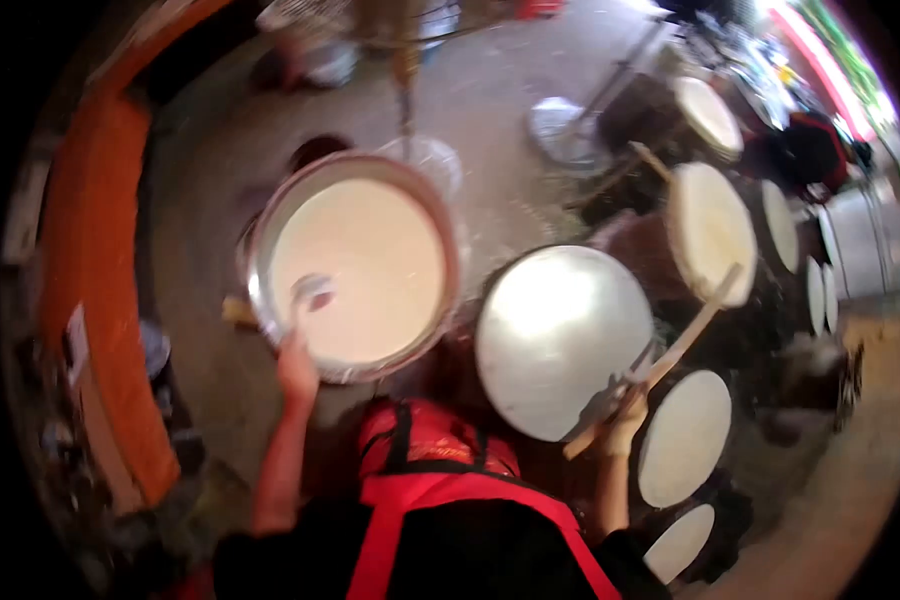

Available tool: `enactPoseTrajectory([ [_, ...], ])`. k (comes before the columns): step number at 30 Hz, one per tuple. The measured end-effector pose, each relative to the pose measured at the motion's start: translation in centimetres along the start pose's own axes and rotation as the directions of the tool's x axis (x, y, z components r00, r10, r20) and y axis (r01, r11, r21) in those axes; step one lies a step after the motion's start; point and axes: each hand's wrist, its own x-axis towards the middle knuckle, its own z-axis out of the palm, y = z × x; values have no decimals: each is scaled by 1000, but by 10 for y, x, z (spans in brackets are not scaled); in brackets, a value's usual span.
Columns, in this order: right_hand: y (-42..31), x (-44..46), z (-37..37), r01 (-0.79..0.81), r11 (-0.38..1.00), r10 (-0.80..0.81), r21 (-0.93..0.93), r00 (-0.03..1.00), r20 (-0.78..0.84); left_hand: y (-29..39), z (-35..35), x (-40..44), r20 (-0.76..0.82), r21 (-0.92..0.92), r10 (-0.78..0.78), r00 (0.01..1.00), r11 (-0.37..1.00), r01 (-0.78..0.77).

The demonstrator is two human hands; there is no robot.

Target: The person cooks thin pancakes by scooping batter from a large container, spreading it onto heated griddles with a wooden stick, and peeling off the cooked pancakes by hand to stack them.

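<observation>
A large round metal pot (260, 290) holds smooth cream-coloured liquid (370, 260). My left hand (296, 365) is at its near left rim, closed round the handle of a ladle (315, 291) whose bowl is over or in the liquid; blur hides which. In my right hand (626, 415) is a flat wooden stick (692, 342), slanting up to the right. That hand is beside the lower right edge of a shiny round metal plate (560, 335), bare on top. A dark shape by the hand is too blurred to name.
Several round pale-topped discs (710, 230) stand in a curve on my right, one (685, 440) close to my right hand. A long orange surface (100, 260) runs along the left. Tubs (315, 55) stand on the floor (490, 120) at the back.
</observation>
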Motion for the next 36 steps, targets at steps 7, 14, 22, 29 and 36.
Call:
enactPoseTrajectory([
  [7,110,-157,209,767,302,-96,-566,615,782,-41,-9,139,510,-22,413,754,883,-469],
  [14,276,-130,264,756,-7,267,-655,633,727,4,90,108,983,-162,15,182,-381,910],
  [22,181,-225,183,692,155,207,-705,675,708,110,-42,112,940,37,239,244,-781,623],
  [29,135,-248,182,816,162,-30,-555,566,824,143,-188,146,788,-361,195,583,-622,695],
  [36,76,-221,206,932,37,-274,-361,357,893,151,-340,184,710,-398,334,620,-535,745],
])
